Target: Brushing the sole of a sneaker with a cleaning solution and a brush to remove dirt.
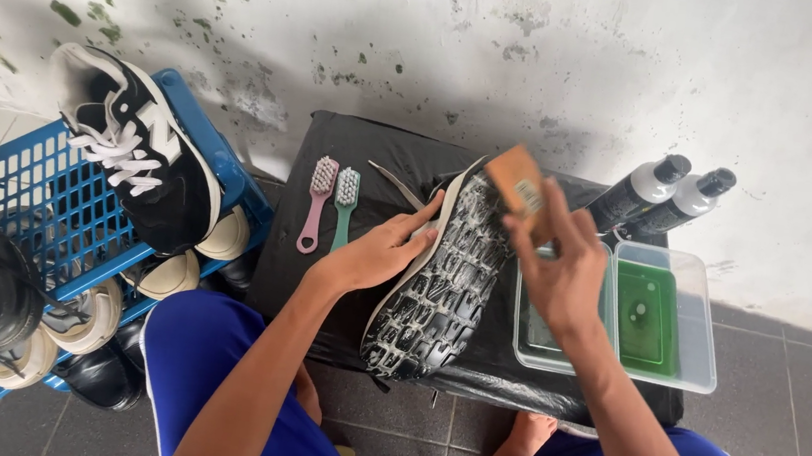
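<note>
Blue crate (48, 190): left, holding sneakers. Black-covered counter (324, 240): centre, against stained white wall, grey tiled floor. Shoe (442, 272): sole up on counter, left hand (378, 250) gripping its edge. Clear tub (692, 329): green liquid. Two dark bottles (666, 195). Wooden brush (520, 192): clasped in right hand (562, 270). Pink and green brushes (328, 200).

Two dark bottles (659, 196) with white labels and black caps, leaning behind the clear container (693, 369).
</note>
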